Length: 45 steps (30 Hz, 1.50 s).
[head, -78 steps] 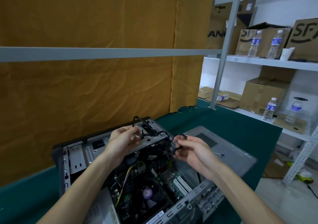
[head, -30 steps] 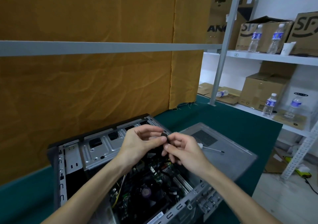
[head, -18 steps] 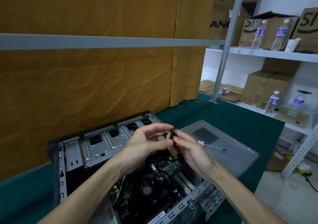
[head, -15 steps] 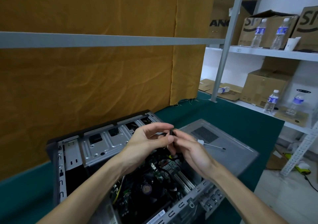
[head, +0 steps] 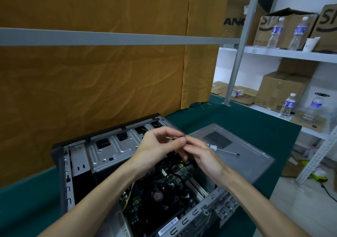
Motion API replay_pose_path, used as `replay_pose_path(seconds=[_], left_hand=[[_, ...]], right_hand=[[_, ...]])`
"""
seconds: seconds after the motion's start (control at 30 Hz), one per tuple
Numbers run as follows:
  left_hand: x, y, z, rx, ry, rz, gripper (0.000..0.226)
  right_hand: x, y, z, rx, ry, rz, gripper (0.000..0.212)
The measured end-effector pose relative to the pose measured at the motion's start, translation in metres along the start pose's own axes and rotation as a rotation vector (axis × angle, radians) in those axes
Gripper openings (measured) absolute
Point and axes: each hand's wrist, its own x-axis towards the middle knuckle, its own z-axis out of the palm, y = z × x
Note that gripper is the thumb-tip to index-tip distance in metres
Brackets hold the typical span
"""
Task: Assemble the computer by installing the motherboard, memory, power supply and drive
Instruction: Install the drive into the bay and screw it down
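computer case lay open on the green table; above its motherboard, left hand and right hand met, both pinching a small dark cable end; screwdriver rested on the side panel.

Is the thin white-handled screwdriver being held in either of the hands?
No: the thin white-handled screwdriver lies on the grey metal side panel, beside the hands.

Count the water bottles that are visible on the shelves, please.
5. Two stand on the upper shelf, at and. Two stand on the lower shelf, at and. One lies on its side at. Boxes may hide more.
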Motion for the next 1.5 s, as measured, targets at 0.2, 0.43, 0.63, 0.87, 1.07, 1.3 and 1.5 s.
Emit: replay_pose_path(seconds=[0.2, 0.43, 0.63, 0.87, 1.07, 1.3, 1.5], left_hand=[[0.018, -0.013, -0.021, 0.619, 0.286, 0.018, 0.038], [0.027, -0.036, -0.058, 1.526, -0.225, 0.221, 0.046], [0.034, -0.042, -0.062, 1.595, -0.302, 0.331, 0.048], [0.035, -0.046, -0.070, 1.466, -0.217, 0.333, 0.039], [0.038, -0.049, -0.065, 1.491, -0.243, 0.362, 0.048], [0.036, -0.047, -0.071, 1.375, -0.174, 0.312, 0.034], [0.037, -0.047, -0.070, 1.350, -0.156, 0.261, 0.035]], right_hand=[[-0.004, 0.001, -0.001, -0.079, 0.021, 0.091, 0.027], [0.002, 0.018, -0.001, -0.505, 0.100, 0.403, 0.034], [0.001, 0.023, -0.003, -0.544, 0.084, 0.440, 0.036], [0.022, 0.026, 0.007, -0.828, 0.125, 0.433, 0.036], [0.030, 0.028, 0.008, -0.889, 0.131, 0.474, 0.039], [0.051, 0.033, 0.018, -0.841, 0.161, 0.487, 0.034], [0.055, 0.041, 0.017, -0.798, 0.228, 0.463, 0.035]])
